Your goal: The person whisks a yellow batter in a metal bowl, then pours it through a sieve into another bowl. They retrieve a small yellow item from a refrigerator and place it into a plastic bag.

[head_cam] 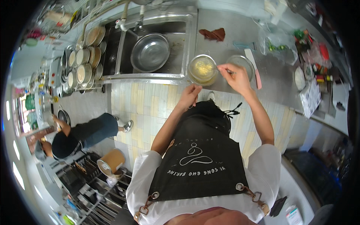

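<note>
My right hand (234,77) grips the handle of a wire whisk (215,67). The whisk's wires reach into a clear bowl (203,82) near the front edge of the steel counter. Inside the bowl is a pale yellow mixture (203,66). My left hand (190,97) is at the bowl's near side, thumb and fingers drawn together; whether they touch the bowl is unclear. Behind my right hand lies a round metal dish or lid (242,60), partly covered by the hand. A knife with a pink handle (258,79) and a pale blade lies to its right.
Left of the bowl, a steel sink (180,56) holds a large metal basin (150,52) under a tap (121,24). A brown cloth (213,34) and a plastic bag with greens (277,46) lie on the counter. Stacked bowls (84,73) stand far left. Another person (81,137) works behind, left, beside a pan (64,116).
</note>
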Tool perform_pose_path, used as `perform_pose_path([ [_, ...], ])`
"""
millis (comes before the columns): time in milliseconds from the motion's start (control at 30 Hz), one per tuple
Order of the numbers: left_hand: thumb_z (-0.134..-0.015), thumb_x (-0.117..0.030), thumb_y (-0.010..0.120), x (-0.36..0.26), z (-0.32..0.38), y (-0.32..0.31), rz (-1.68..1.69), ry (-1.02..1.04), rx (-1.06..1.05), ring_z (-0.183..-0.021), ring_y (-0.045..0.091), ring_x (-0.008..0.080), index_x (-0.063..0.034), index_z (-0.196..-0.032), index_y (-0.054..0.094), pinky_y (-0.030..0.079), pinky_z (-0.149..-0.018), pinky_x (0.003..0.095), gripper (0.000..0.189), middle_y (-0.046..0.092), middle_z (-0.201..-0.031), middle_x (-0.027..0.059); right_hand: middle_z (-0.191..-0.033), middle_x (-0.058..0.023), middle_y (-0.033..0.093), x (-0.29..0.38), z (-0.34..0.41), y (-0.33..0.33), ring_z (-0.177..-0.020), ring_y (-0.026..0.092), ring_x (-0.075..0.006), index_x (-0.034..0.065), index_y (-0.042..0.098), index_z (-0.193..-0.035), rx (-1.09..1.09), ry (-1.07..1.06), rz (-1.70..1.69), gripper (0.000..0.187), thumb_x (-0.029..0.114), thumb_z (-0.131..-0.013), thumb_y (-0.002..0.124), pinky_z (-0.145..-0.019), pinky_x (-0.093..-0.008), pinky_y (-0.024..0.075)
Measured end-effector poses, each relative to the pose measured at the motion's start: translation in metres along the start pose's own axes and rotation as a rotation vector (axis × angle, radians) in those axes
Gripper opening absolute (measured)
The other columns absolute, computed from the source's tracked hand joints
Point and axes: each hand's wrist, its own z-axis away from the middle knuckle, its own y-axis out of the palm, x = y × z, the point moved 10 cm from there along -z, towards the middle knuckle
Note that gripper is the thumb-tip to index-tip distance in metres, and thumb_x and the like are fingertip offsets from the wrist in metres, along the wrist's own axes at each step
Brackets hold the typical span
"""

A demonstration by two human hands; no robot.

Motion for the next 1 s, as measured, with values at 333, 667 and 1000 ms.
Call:
perform_pose_path([
  [333, -0.098, -0.029, 0.057, -0.011, 0.0, -0.007, 0.063, -0.007, 0.003, -0.033, 0.034, 0.0068, -0.0096, -0.076, 0.049, 0.026, -0.031, 0.0212, 0.03, 0.044, -0.052, -0.0018, -0.08, -0.0044, 0.068, -0.008, -0.003, -0.012, -0.07, 0.062, -0.0088, 0.0005, 0.07, -0.1, -0.029, 0.033, -0.232, 0.013, 0.008, -0.093, 0.062, -0.062, -0.0231, 0.0493],
  [667, -0.097, -0.031, 0.058, -0.013, -0.003, -0.011, -0.049, 0.006, 0.005, -0.036, 0.037, 0.0081, -0.0061, -0.08, 0.052, 0.029, -0.035, 0.0226, 0.031, 0.046, -0.053, 0.0003, -0.077, -0.0057, 0.065, 0.023, 0.008, -0.037, -0.069, 0.061, -0.0132, 0.004, 0.072, -0.096, -0.067, -0.138, -0.104, 0.011, 0.009, -0.089, 0.066, -0.064, -0.0248, 0.0469],
  [1000, -0.098, -0.028, 0.056, -0.017, -0.003, -0.002, -0.065, 0.04, -0.004, -0.036, 0.039, 0.0078, -0.0059, -0.079, 0.049, 0.032, -0.034, 0.0224, 0.03, 0.046, -0.053, 0.0003, -0.085, -0.0099, 0.07, -0.007, 0.01, -0.052, -0.077, 0.067, -0.0189, 0.0013, 0.07, -0.095, -0.108, -0.036, -0.081, 0.01, 0.006, -0.088, 0.067, -0.066, -0.0299, 0.0543],
])
